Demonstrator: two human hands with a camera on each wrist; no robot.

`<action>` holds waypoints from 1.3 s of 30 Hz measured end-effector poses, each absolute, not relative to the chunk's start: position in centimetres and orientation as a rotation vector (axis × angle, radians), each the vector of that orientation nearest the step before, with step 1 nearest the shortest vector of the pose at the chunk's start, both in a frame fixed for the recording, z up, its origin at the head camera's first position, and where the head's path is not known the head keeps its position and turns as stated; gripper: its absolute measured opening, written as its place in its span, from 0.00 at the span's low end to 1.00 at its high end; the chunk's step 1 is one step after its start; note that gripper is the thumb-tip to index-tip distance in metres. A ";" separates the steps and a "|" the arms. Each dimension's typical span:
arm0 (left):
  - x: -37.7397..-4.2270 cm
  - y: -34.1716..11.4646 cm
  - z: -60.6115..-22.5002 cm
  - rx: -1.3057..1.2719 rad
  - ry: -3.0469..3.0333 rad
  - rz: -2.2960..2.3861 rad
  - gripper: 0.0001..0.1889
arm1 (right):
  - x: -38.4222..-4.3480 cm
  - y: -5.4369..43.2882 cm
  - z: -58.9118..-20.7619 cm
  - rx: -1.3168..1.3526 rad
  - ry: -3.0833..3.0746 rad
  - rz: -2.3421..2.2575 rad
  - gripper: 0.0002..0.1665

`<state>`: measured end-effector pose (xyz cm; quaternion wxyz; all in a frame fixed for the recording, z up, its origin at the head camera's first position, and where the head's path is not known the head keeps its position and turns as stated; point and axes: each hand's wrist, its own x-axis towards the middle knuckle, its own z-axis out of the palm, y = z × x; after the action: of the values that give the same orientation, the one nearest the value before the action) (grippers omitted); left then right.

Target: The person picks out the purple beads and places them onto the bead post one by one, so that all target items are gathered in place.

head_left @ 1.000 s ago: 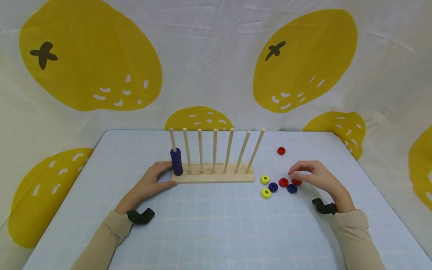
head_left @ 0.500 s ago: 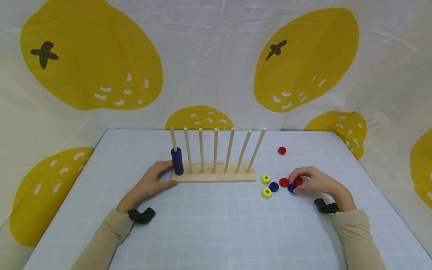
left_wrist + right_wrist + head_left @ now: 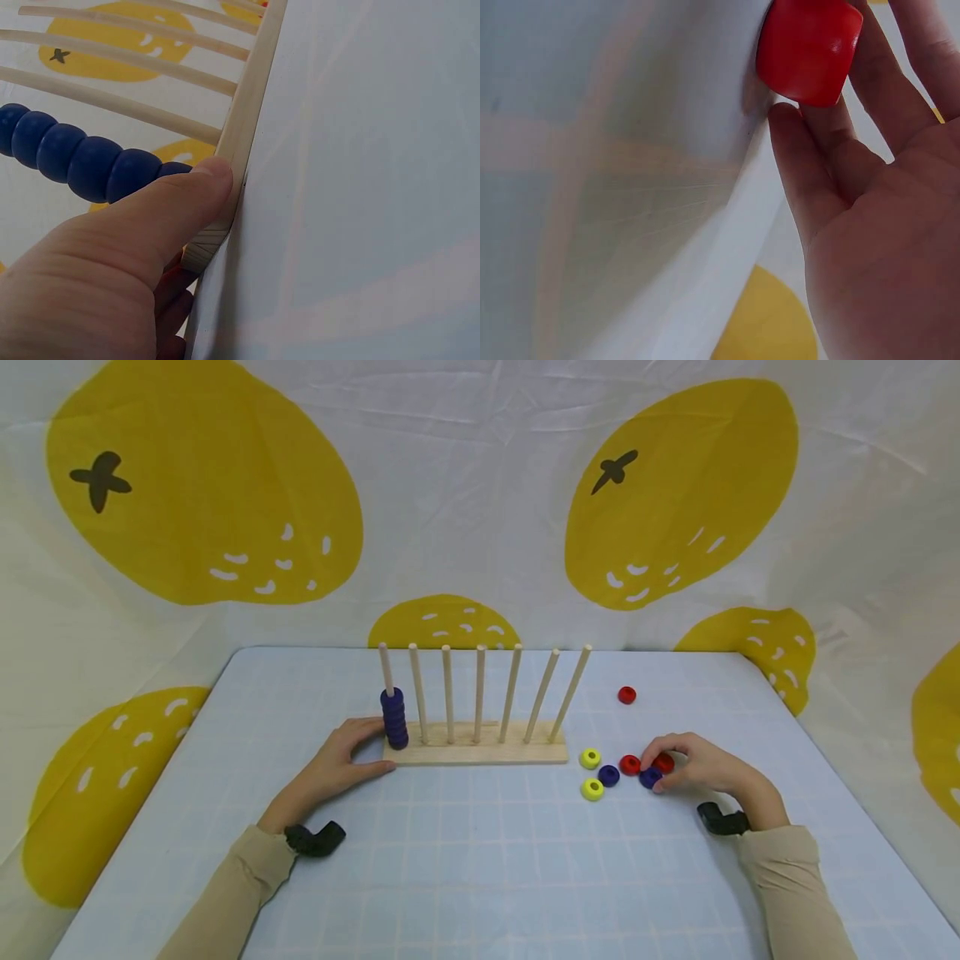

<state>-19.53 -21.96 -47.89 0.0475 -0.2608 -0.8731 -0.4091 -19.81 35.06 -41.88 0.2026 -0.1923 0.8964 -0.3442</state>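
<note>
A wooden peg rack (image 3: 480, 753) has a row of upright pegs. Blue beads (image 3: 393, 720) are stacked on its leftmost peg; the other pegs are bare. My left hand (image 3: 330, 768) grips the rack's left end. In the left wrist view its thumb (image 3: 202, 180) lies along the base's front edge, with the fingers behind. To the right of the rack, my right hand (image 3: 708, 768) pinches a blue bead (image 3: 649, 778) low at the table between thumb and index finger. A red bead (image 3: 663, 763) sits within that hand's curve, and shows large in the right wrist view.
Left of the right hand lie a red bead (image 3: 629, 765), another blue bead (image 3: 608, 775) and two yellow beads (image 3: 590, 758). Farther back is a single red bead (image 3: 626, 695). A checked cloth covers the table (image 3: 465, 860); a fruit-print curtain (image 3: 465, 485) hangs behind it.
My right hand has come down from above the beads and closed its thumb and index finger on the blue bead. My left hand stays on the rack.
</note>
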 end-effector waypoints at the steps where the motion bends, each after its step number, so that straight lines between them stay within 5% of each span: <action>1: -19.5 -22.0 -47.9 -0.795 -2.664 -1.248 0.33 | -19.8 35.0 -41.8 -0.537 2.504 -0.957 0.13; 39: -19.5 -22.0 -47.9 -0.801 -2.655 -1.250 0.34 | -18.9 34.1 -39.5 -0.626 2.666 -0.988 0.13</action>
<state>-19.48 -21.95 -47.93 0.0499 -0.2629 -0.8718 -0.4103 -18.88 34.11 -39.50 0.1148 -0.2137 0.9096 -0.3373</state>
